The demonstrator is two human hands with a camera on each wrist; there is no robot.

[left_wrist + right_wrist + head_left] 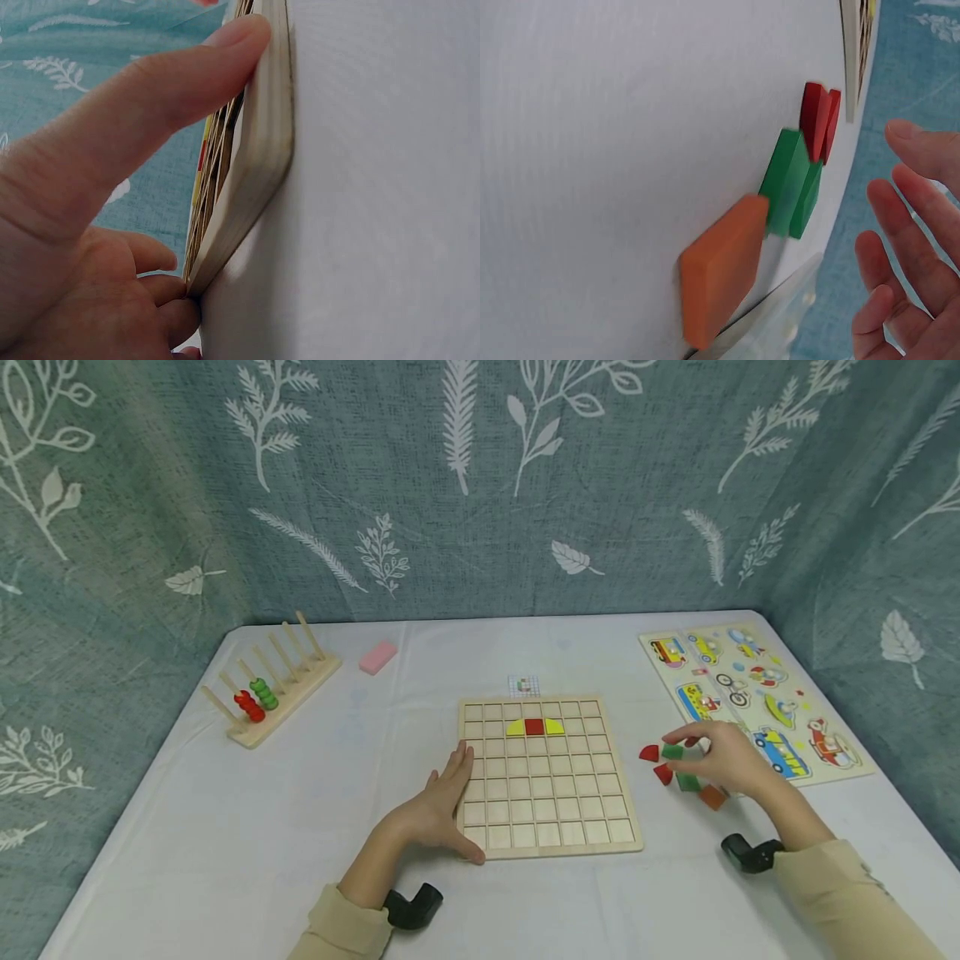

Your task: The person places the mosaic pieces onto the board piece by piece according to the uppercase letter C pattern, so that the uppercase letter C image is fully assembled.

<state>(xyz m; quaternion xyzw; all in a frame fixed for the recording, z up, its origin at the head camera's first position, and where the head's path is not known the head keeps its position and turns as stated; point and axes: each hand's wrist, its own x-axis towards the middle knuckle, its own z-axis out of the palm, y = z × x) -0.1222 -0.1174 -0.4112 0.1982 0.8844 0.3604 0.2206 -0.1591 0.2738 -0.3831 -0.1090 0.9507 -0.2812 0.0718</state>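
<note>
My left hand (438, 810) rests against a wooden grid board (555, 789). Its thumb lies over the near left corner and its fingers stretch along the left edge. On the board's upper rows, a red square (534, 727) sits between two yellow rounded pieces (554, 727). Right of the board, my right hand (723, 762) hovers over a small group of loose pieces, fingers spread and nothing between them. Beneath it are two red pieces (649, 752), green blocks (672, 752) and an orange block (724, 270).
A small pattern card (523, 686) lies just behind the board. Picture puzzle boards (738, 693) lie at the right. To the left stands a peg rack (292, 697) with red and green beads, near a pink block (378, 657). A patterned curtain hangs behind the white table.
</note>
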